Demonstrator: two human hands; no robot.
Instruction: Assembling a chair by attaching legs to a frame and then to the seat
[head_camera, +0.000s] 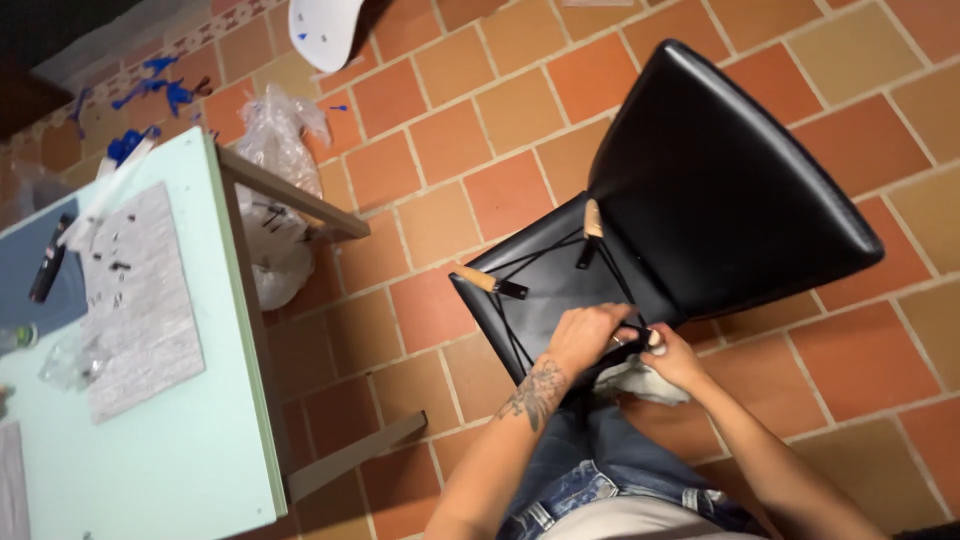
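The person's left hand (585, 335) lies on the underside of the black chair (720, 190), fingers curled, its grip pressed around a small dark part by the seat edge. The right hand (672, 358) sits just beside it, touching the same spot, fingers bent close together; I cannot tell what it pinches. A white cloth (640, 382) rests under the hands, on the blue jeans. The chair is tipped over on the tiled floor (440, 140), its wooden-tipped legs (490, 282) sticking up. Off to the side stands a pale green table (150, 440) with a grey paper sheet (135, 300) and small screws. Further away lies a clear plastic bag (275, 140).
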